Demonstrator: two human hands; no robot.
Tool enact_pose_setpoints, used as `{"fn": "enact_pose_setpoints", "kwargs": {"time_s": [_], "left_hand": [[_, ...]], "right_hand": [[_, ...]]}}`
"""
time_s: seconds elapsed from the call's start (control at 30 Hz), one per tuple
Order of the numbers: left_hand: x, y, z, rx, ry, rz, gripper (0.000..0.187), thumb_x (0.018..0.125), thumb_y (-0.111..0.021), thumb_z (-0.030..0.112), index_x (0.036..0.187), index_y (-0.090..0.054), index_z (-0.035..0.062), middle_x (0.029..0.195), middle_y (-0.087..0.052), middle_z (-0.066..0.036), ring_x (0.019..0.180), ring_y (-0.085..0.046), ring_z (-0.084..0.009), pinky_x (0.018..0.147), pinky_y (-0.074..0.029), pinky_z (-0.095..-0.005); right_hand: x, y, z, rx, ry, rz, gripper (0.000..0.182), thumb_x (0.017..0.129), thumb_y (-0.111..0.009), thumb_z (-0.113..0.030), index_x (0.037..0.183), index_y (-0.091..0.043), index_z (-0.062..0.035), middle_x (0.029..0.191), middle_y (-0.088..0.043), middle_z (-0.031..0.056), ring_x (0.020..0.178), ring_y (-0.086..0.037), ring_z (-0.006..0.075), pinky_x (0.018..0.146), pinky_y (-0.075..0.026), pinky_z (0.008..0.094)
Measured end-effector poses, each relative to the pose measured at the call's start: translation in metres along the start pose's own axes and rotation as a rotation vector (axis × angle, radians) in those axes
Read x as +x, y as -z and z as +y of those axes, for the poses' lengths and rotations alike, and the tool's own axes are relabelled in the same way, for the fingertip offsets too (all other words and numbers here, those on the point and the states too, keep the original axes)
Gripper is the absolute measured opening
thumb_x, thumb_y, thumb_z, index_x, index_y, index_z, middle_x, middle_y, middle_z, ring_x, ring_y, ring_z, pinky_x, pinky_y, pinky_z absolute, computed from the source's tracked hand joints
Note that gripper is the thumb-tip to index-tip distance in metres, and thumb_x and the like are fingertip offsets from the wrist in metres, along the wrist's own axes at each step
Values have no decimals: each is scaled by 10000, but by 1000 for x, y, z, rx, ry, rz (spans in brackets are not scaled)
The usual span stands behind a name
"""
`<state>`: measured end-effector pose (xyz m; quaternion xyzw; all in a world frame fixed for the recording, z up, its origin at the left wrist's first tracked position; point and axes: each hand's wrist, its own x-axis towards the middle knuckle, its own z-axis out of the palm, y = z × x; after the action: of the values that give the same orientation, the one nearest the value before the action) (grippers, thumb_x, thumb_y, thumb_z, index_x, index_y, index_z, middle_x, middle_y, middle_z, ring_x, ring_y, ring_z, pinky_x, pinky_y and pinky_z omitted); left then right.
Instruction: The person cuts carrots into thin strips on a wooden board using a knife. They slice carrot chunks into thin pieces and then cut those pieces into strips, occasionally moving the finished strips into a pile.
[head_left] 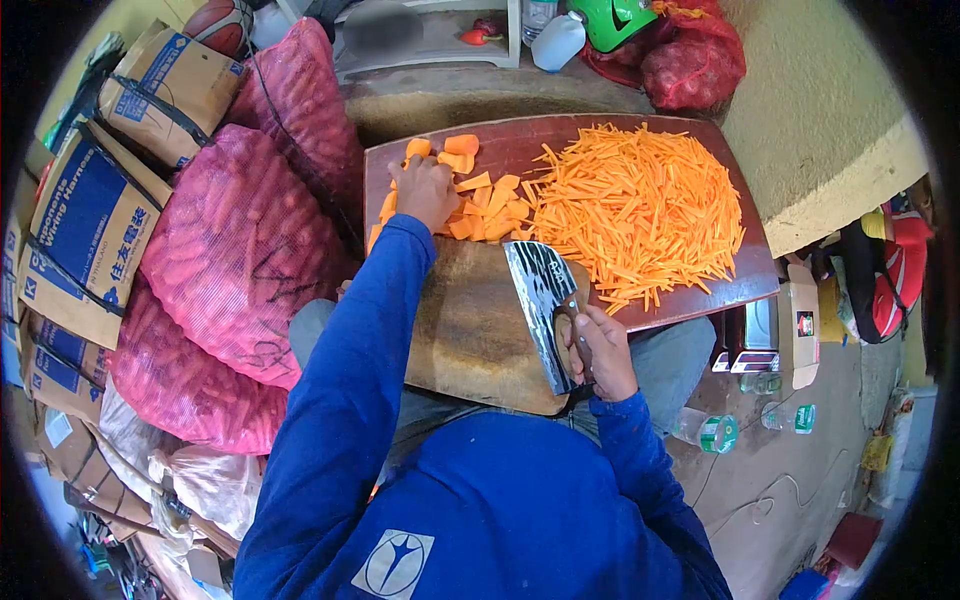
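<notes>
My right hand [607,352] is closed round the handle of a cleaver [540,290], whose wide blade is wet with pale smears. The blade is over the right part of a worn wooden chopping board [465,315]. My left hand [425,192] reaches over the cut carrot pieces [490,205] at the board's far left, fingers bent and slightly apart, fingertips touching the pieces; part of the fingers is hidden. A big heap of thin carrot sticks [640,215] lies to the right on the dark red tabletop [715,297].
Red mesh sacks [235,250] packed with carrots stand on the left, beside cardboard boxes [90,235]. Another red net sack [693,65] is at the back near a green helmet [612,22]. Plastic bottles [705,430] lie on the floor at right. A concrete wall [835,110] rises behind.
</notes>
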<state>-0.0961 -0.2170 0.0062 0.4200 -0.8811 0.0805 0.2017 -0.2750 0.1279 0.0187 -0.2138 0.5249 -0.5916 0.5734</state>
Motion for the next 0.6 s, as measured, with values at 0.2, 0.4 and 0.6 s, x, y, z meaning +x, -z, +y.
{"fn": "enact_pose_setpoints", "kwargs": {"time_s": [0.2, 0.4, 0.6], "left_hand": [[-4, 12, -2, -109, -68, 204, 106, 833, -710, 86, 925, -760, 100, 1009, -727, -87, 1100, -649, -308, 982, -370, -582], [-69, 66, 40, -122, -225, 272, 147, 831, -694, 63, 970, -705, 111, 978, -655, -64, 1033, -634, -281, 1013, -364, -569], [-172, 96, 111, -299, -248, 85, 184, 842, -746, 131, 1022, -711, 117, 1004, -662, -55, 1041, -636, -263, 988, -401, -510]], "right_hand": [[1, 0, 2, -12, 7, 19, 346, 1123, -594, -311, 1282, -631, -7, 857, -656, 40, 486, -545, 84, 383, -439, 246], [2, 2, 2, 3, 11, -7, 334, 1130, -584, -296, 1280, -629, -1, 859, -640, 34, 491, -542, 81, 394, -438, 244], [0, -1, -2, -1, -6, -25, 331, 1142, -568, -281, 1309, -620, 0, 850, -616, 19, 501, -540, 78, 408, -442, 241]]}}
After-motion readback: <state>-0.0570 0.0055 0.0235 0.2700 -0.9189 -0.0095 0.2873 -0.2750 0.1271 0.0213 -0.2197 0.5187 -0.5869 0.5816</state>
